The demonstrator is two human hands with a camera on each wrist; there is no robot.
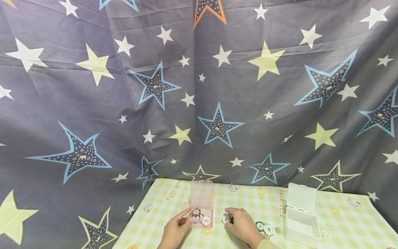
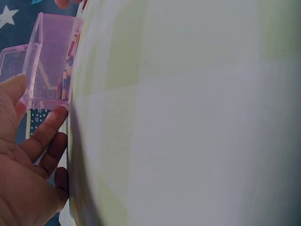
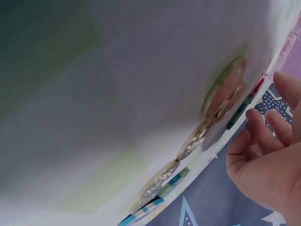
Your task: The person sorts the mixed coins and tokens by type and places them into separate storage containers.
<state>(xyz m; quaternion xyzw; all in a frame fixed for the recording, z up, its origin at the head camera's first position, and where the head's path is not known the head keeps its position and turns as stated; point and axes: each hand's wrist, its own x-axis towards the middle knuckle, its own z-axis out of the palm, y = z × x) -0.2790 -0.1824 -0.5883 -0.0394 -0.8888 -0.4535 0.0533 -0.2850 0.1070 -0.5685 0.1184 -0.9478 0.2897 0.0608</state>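
Chips (image 1: 196,212) are lying in the pink box (image 1: 201,192), which the left grip (image 1: 174,229) is likely steadying with loose fingers; the right grip (image 1: 244,224) is curving round another chip (image 1: 225,218) outside, whether pinching I cannot tell

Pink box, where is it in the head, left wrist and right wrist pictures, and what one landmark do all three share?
Head: the pink box is at bottom centre, lid raised.
Left wrist: upper left.
Right wrist: only part shows, at the upper right edge.
Shared landmark: the star-printed cloth.
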